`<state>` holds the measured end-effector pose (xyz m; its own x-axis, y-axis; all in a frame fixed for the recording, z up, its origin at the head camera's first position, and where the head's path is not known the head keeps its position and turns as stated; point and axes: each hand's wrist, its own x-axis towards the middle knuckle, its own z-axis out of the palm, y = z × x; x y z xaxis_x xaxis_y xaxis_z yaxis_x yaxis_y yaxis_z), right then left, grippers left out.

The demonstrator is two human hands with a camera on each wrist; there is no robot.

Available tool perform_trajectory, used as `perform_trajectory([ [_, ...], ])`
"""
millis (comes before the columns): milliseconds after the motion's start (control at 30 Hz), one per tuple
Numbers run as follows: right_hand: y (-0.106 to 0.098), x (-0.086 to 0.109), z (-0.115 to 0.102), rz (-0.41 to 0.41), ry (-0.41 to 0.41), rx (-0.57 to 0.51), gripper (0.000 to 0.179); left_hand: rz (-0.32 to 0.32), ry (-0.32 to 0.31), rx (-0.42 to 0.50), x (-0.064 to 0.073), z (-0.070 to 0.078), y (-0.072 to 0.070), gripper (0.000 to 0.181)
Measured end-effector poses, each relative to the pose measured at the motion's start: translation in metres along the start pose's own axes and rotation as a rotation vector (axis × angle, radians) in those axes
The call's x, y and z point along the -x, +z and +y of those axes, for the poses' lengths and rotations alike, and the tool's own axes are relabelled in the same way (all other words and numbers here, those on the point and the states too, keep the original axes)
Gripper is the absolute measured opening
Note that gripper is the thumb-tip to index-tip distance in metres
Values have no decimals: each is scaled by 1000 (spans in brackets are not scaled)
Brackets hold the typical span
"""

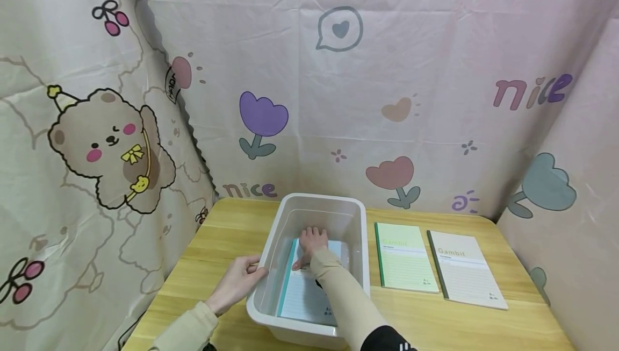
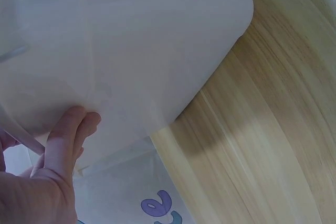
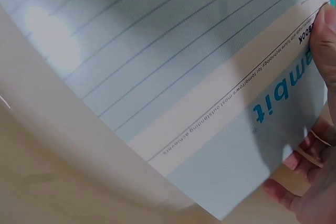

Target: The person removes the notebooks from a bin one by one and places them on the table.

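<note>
A white plastic bin (image 1: 321, 214) stands on the table, with a light-blue lined notebook (image 1: 304, 300) lying inside it, turquoise spine to the left. My left hand (image 1: 238, 282) grips the bin's left rim. In the left wrist view, its fingers (image 2: 65, 135) lie against the outer wall of the bin. Reaching down into the bin, my right hand (image 1: 313, 243) holds the notebook near its far end. The right wrist view shows the thumb (image 3: 326, 32) on the cover by the spine and the fingertips at the top edge.
To the right of the bin lie a green notebook (image 1: 406, 257) and a grey-white notebook (image 1: 466, 270), side by side on the wooden table (image 1: 232, 233). A printed curtain (image 1: 300, 98) hangs behind the table and along both sides.
</note>
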<state>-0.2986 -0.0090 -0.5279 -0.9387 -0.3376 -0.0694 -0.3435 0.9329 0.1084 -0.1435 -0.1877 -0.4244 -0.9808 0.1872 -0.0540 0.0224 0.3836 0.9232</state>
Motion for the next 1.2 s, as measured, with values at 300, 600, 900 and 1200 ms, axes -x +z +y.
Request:
perform_trajectory([
  [300,-1,0,0,32,5,-30,96,-16,17,8,0,1,1,45],
  [600,-10,0,0,10,15,-157,93,-21,19,7,-1,2,1,46],
  [900,-12,2,1,21,-48,-104,71,-30,0,20,-2,1,0,47],
  [1200,-18,-1,-1,44,-6,-145,78,-23,-7,10,-1,1,-1,47],
])
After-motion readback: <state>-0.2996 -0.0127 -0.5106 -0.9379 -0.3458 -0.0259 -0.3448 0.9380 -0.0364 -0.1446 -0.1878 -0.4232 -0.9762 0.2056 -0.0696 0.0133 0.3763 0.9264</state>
